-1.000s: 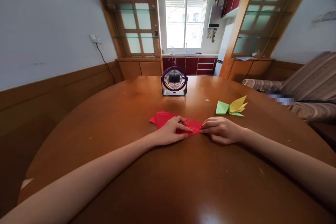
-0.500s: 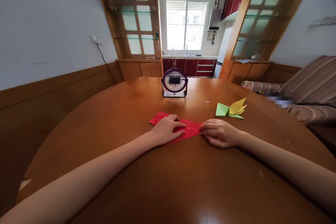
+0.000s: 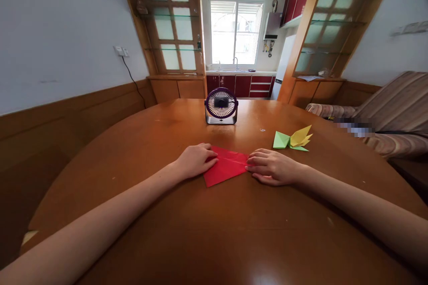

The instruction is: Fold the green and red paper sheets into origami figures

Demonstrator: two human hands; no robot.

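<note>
A folded sheet of red origami paper [image 3: 225, 167] lies flat on the wooden table, creased across its middle. My left hand [image 3: 195, 160] is at its left edge, thumb and fingers closed on the paper there and covering that end. At the narrow right tip, my right hand [image 3: 272, 167] has its fingers bent and pressed together on the paper. Beyond the right hand sits a green and yellow folded-paper piece [image 3: 290, 139], with pointed flaps raised on its yellow side.
A small purple desk fan [image 3: 221, 104] stands farther back on the round-edged table [image 3: 160, 231], facing me. A striped armchair [image 3: 394, 107] is to the right. Behind the table are wooden cabinets and a kitchen window [image 3: 236, 31].
My left hand has slid left, from over the red paper to its left edge. More of the paper's middle and its lower corner show. My right hand stays at the right tip.
</note>
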